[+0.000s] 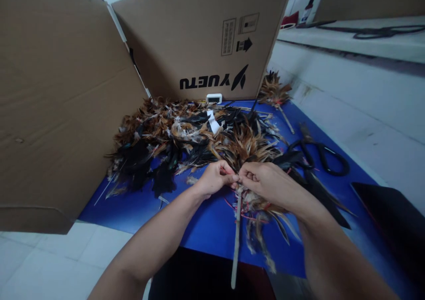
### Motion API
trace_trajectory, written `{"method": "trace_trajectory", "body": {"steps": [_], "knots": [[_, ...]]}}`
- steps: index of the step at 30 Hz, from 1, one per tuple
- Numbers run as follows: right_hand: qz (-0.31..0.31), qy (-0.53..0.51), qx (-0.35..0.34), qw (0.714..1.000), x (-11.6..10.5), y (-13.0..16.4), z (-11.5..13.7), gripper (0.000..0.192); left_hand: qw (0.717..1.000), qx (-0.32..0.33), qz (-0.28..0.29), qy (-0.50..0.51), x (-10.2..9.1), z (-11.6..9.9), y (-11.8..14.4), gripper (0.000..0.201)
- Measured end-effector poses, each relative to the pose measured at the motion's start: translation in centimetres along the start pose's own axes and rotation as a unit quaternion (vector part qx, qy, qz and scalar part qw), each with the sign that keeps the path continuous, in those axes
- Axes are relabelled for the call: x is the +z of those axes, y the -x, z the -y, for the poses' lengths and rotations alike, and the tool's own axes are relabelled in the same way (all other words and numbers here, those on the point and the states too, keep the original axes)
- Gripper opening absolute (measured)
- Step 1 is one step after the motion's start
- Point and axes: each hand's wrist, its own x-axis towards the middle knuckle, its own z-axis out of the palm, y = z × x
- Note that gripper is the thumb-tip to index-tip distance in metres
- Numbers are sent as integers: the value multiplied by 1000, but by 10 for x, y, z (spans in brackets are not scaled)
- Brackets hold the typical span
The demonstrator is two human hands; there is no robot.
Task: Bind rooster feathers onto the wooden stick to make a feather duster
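My left hand (214, 178) and my right hand (265, 182) meet at the top of a thin pale stick (236, 242) that points toward me. Both pinch a bunch of brown and black feathers (247, 147) against the stick's upper end. Red thread (247, 216) trails below my right hand among loose feathers (262, 233). A large heap of brown, black and white feathers (166, 140) lies on the blue sheet (206, 224) just beyond my hands.
Black scissors (320, 151) lie right of the hands. A finished feather bundle on a stick (275, 94) rests near the cardboard box marked YUETU (202, 38). Another cardboard panel (49, 105) stands at the left. A dark flat object (392, 220) lies at the right.
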Motion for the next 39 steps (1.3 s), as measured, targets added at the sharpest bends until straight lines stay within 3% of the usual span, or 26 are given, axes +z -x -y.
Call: {"method": "trace_trajectory", "body": {"steps": [10, 14, 20, 26, 30, 35, 39], "knots": [[9, 10, -20, 1000, -1, 1, 4, 17, 999, -35, 4, 21, -4, -1, 1, 39], [30, -35, -22, 999, -2, -1, 0, 18, 999, -29, -10, -12, -4, -3, 0, 37], [29, -145, 3, 989, -2, -7, -7, 23, 991, 42, -42, -119, -4, -3, -1, 28], [34, -173, -2, 984, 6, -12, -19, 20, 962, 124, -25, -243, -7, -2, 2, 16], [29, -171, -15, 985, 6, -13, -20, 19, 901, 194, -11, -388, -6, -10, 5, 7], [30, -189, -20, 981, 8, -15, -23, 19, 764, 316, 24, -562, -10, -12, 2, 6], [18, -201, -21, 979, 15, -17, -27, 18, 666, 413, 74, -616, -18, -9, 3, 14]]}}
